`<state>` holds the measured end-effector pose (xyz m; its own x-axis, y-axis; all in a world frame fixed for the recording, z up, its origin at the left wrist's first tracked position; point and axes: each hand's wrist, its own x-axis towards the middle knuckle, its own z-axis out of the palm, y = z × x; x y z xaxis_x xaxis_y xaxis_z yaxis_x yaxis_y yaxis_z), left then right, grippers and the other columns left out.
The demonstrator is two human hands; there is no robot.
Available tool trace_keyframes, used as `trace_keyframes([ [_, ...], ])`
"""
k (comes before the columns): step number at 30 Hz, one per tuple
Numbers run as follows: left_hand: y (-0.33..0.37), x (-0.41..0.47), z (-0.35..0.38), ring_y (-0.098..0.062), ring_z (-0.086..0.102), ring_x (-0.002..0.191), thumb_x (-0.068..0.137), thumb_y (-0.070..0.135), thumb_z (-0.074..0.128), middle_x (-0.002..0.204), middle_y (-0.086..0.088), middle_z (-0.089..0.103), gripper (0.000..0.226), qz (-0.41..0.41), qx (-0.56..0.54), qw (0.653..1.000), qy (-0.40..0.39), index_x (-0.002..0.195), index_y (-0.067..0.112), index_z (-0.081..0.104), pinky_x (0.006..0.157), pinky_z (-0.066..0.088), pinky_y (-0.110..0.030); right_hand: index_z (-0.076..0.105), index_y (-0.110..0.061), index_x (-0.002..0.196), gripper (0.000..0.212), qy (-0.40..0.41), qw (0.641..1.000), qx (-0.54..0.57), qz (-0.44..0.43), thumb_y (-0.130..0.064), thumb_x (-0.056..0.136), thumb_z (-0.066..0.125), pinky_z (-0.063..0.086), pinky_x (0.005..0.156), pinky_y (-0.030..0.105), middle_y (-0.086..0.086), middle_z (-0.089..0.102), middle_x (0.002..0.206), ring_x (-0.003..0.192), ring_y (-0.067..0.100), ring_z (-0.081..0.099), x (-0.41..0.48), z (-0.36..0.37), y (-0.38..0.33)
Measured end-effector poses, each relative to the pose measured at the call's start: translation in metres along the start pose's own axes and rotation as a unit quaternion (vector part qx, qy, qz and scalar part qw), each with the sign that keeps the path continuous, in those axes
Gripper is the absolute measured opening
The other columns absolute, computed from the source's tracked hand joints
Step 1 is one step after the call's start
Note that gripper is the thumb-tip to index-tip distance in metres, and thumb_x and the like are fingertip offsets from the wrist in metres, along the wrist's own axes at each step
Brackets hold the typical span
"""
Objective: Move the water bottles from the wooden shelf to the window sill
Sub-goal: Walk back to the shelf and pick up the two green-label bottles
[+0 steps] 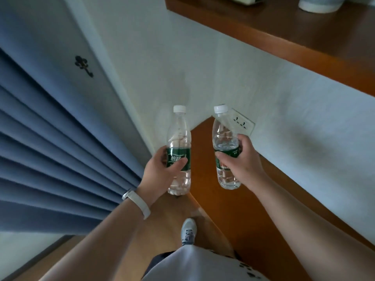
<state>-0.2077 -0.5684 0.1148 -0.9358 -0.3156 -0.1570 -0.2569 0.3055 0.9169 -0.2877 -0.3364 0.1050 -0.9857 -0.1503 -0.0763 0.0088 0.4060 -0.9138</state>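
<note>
While your left hand (160,173) grips the upright bottle (179,138) and your right hand (243,161) the tilted bottle (224,136), slack fingers could drop either.

Light: dim, soft and cool; source not visible.
Shadows: faint grey patches on wall (203,67), no hard edges.
Glare: weak glints on left bottle (179,138) and right bottle (224,136).
Focus: mildly soft throughout.
Distortion: wide-angle; curtain (50,149) folds and shelf (284,37) edge splay toward borders.
</note>
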Motion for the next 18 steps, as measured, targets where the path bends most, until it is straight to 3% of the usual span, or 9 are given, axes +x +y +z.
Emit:
trace_keyframes([
  [5,-0.009,-0.047,-0.026,-0.003,0.074,0.08,0.079,0.04,0.08,0.097,0.019,0.075,0.051,-0.016,-0.044,0.997,0.065,0.124,0.025,0.06,0.058,0.055,-0.014,0.046,-0.035,0.121,0.065,-0.072,0.997,0.015,-0.035,-0.051,0.068,0.078,0.056,0.059,0.019,-0.012,0.064,0.104,0.084,-0.006,0.066,-0.02,0.028,-0.009],
  [9,-0.015,-0.081,-0.057,-0.002,0.073,0.085,0.069,0.053,0.077,0.1,0.022,0.074,0.061,-0.017,-0.059,0.99,0.124,0.123,0.03,0.06,0.063,0.056,-0.014,0.047,-0.039,0.115,0.063,-0.11,0.992,0.012,-0.055,-0.055,0.063,0.077,0.06,0.07,0.033,-0.012,0.066,0.1,0.083,0.0,0.068,-0.035,0.058,-0.029],
  [13,-0.031,-0.107,-0.088,-0.007,0.073,0.09,0.069,0.054,0.076,0.102,0.015,0.075,0.06,-0.032,-0.089,0.98,0.177,0.122,0.031,0.062,0.07,0.061,-0.029,0.048,-0.039,0.114,0.062,-0.137,0.986,-0.003,-0.094,-0.058,0.061,0.075,0.059,0.079,0.041,-0.015,0.067,0.1,0.087,0.001,0.067,-0.051,0.088,-0.052],
  [18,-0.05,-0.143,-0.134,-0.009,0.074,0.091,0.068,0.052,0.077,0.101,0.015,0.075,0.053,-0.033,-0.123,0.967,0.221,0.116,0.035,0.063,0.073,0.061,-0.033,0.045,-0.035,0.123,0.073,-0.187,0.972,-0.027,-0.137,-0.06,0.061,0.074,0.057,0.083,0.042,-0.018,0.063,0.105,0.093,0.005,0.065,-0.073,0.132,-0.087],
])
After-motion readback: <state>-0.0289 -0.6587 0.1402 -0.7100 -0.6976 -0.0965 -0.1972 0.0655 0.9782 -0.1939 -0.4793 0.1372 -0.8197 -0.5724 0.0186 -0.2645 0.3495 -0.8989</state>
